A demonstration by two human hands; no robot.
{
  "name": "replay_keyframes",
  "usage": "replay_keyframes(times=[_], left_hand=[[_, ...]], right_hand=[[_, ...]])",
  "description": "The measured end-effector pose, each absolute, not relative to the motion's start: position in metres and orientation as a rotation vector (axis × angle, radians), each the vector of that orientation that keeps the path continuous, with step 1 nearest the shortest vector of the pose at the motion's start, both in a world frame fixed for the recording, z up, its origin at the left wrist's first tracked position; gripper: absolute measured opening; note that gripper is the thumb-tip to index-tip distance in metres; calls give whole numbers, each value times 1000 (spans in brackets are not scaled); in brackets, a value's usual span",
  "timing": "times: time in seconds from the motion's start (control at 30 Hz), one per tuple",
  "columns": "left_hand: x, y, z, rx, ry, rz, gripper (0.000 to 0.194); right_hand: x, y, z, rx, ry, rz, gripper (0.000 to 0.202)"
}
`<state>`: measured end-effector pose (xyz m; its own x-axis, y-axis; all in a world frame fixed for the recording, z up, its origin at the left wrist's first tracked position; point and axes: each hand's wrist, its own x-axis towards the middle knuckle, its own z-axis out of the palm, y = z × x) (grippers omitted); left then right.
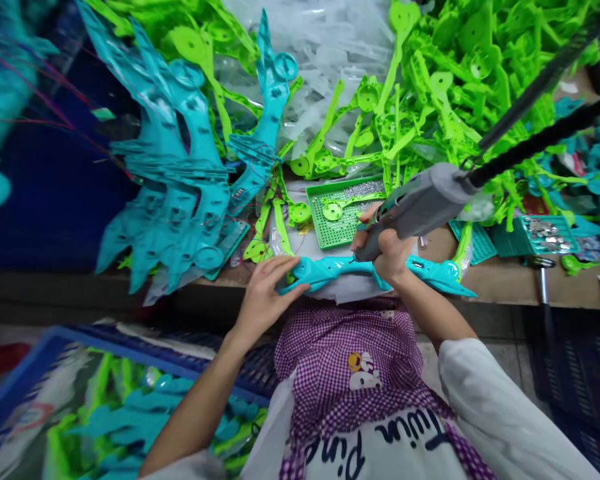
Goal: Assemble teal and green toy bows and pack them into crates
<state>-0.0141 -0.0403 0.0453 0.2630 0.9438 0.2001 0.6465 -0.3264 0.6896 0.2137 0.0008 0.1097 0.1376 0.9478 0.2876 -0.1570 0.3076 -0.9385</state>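
A long turquoise plastic part (330, 268) lies across the table's front edge, before my body. My left hand (267, 293) grips its left end, fingers on top and thumb along the near side. In my right hand (393, 253) is a grey electric screwdriver (425, 200), held slanting with its tip down at the middle of the turquoise part. I cannot tell whether the tip touches a screw. Just beyond stands a green perforated tray (325, 230) with small metal screws (365, 190) and a lime-green plastic part (333, 211) in it.
Stacked turquoise parts (175, 167) with thin wires stand at left. Lime-green parts (460, 87) and clear plastic pieces (330, 40) are heaped behind. A teal box (515, 237) of metal discs and a hammer (544, 283) are at right. A blue crate (25, 373) sits lower left.
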Motion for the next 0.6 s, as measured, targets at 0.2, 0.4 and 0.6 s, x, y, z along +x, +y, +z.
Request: replay_keyframes(times=[0.2,0.4,0.6], left_hand=[[-10,-48,27,1712,1597,966,51],[-20,-33,37,956,1449,899,60],[-15,-5,68,595,1366,617,48]], right_hand=[[191,1,114,-872,-1186,1063,57],[179,3,116,-820,-1160,1070,59],[168,15,114,-761,-1132,1007,62]])
